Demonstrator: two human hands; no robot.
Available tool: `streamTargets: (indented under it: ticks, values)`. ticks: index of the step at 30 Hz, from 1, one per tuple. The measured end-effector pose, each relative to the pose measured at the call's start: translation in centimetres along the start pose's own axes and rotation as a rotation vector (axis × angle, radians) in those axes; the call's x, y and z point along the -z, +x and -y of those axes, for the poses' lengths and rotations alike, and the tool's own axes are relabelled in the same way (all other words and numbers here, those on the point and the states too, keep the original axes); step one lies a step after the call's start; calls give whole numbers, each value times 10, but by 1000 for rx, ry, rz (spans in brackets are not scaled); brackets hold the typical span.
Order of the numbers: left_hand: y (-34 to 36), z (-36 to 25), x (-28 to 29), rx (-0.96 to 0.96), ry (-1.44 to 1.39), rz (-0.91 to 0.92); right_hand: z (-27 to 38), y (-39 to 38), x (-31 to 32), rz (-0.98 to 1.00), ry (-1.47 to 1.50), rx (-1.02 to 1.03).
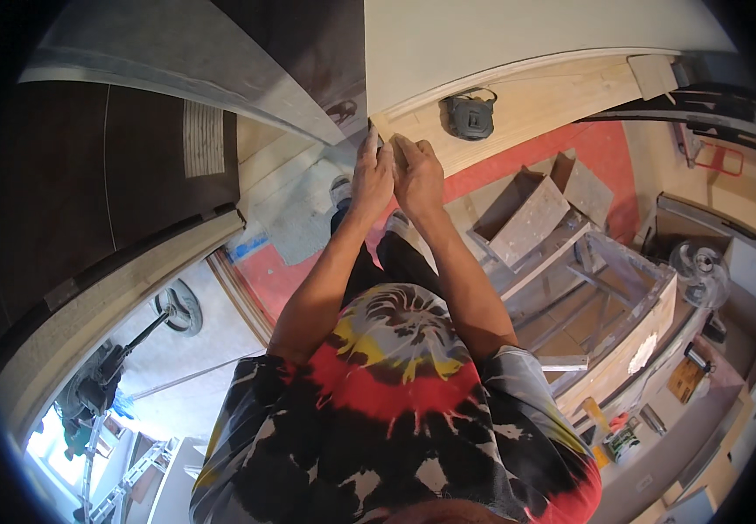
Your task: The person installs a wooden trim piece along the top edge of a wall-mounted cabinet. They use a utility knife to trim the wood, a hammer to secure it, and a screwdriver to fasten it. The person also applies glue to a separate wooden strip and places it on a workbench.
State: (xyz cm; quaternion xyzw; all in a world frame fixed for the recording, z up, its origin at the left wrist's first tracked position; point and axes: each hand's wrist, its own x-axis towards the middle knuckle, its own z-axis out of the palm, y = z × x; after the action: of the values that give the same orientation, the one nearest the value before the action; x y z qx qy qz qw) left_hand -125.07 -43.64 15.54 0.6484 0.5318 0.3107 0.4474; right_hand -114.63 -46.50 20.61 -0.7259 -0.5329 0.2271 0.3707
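Observation:
My two hands are close together at the left end of a pale wooden board (535, 115), beside a dark panel's edge. My left hand (372, 182) is closed, its index finger pointing up along the corner. A small dark piece shows at its fingertips, too covered to name. Curled fingers of my right hand (419, 178) press in against the board's end, and whatever they pinch is hidden. On the board, just right of my hands, lies a dark grey tape measure (471, 115) with a strap. A smooth cream panel (526, 39) rises behind the board.
Dark wall tiles (55, 175) stand at the left. Below right, a wooden step stand (609, 301) and scrap box pieces (531, 218) rest near red floor covering (600, 166). A fan (701, 272) stands farther right. A small offcut (653, 76) sits at the board's far end.

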Motion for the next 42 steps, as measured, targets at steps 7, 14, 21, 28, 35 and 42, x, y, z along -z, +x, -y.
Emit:
streamTargets:
  ticks: [7, 14, 21, 28, 35, 42]
  values:
    - [-1, -21, 2, 149, -126, -56, -1, 0, 2, 20, 46, -15]
    - [0, -35, 8, 181, -123, -30, -1, 1, -3, 10, -1, -33]
    - [1, -28, 4, 205, -158, -46, -4, 3, -5, 18, -27, -25]
    - [0, -27, 6, 61, -56, -19, -4, 5, -2, 27, -8, -4]
    - [1, -30, 7, 166, -81, -38, 0, 6, -3, 33, -12, -20]
    - [2, -34, 7, 191, -97, -34, -3, 6, -2, 33, 10, -1]
